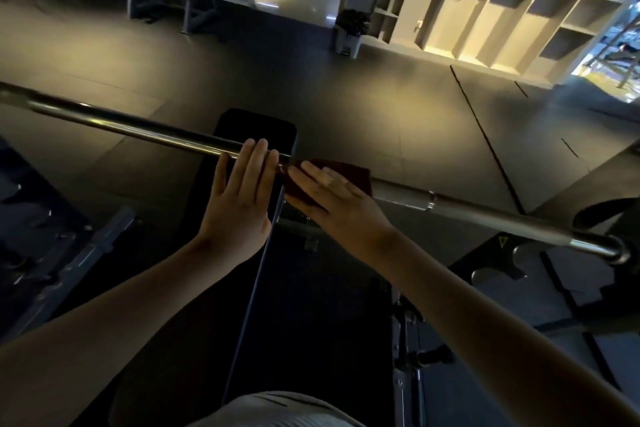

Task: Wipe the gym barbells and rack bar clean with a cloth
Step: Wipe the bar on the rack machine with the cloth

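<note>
Maroon cloth [358, 175] lies draped on the barbell [138, 126] mid-shaft, pinned by the flat, uncurled right hand [332, 198]; left hand [239, 191] rests just beside it, fingers straight on bare steel, gripping nothing. Likely risks: the unwrapped cloth slides off or snags on the knurling, or the bar rolls under the push. Black bench [256, 128] sits directly below; cubby shelves [485, 10] stand well apart.

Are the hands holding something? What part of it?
Neither hand grips anything. The left hand rests with straight fingers on the barbell; the right hand presses a dark red cloth flat against it, just alongside.
</note>
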